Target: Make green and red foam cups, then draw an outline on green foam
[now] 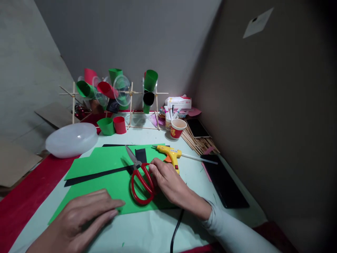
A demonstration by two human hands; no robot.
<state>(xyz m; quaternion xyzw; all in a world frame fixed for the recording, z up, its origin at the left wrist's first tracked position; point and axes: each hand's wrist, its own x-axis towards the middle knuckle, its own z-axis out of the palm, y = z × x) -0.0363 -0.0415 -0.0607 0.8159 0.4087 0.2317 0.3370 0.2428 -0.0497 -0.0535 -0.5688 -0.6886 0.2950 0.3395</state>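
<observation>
My right hand [168,179] grips one red handle loop of a pair of scissors [142,181], held above the green sheets with the blades pointing away from me. Over the near left corner of the green paper [105,191] is my left hand [79,218], its fingers stretched out and holding nothing. A long black strip [97,175] lies across the green paper, and a small black piece [140,155] rests near the scissor blades. Just beyond my right hand lies a yellow glue gun [170,153] with a glue stick [200,159] in its back.
At the back stands a stick frame [131,105] bearing green and red paper cups and clear discs. Two paper cups [119,125] stand before it. A whitish plastic bowl [72,140] sits left. Right are a paper cup [177,129], sticks [195,142], a phone [197,128] and a black tablet-like slab [226,182].
</observation>
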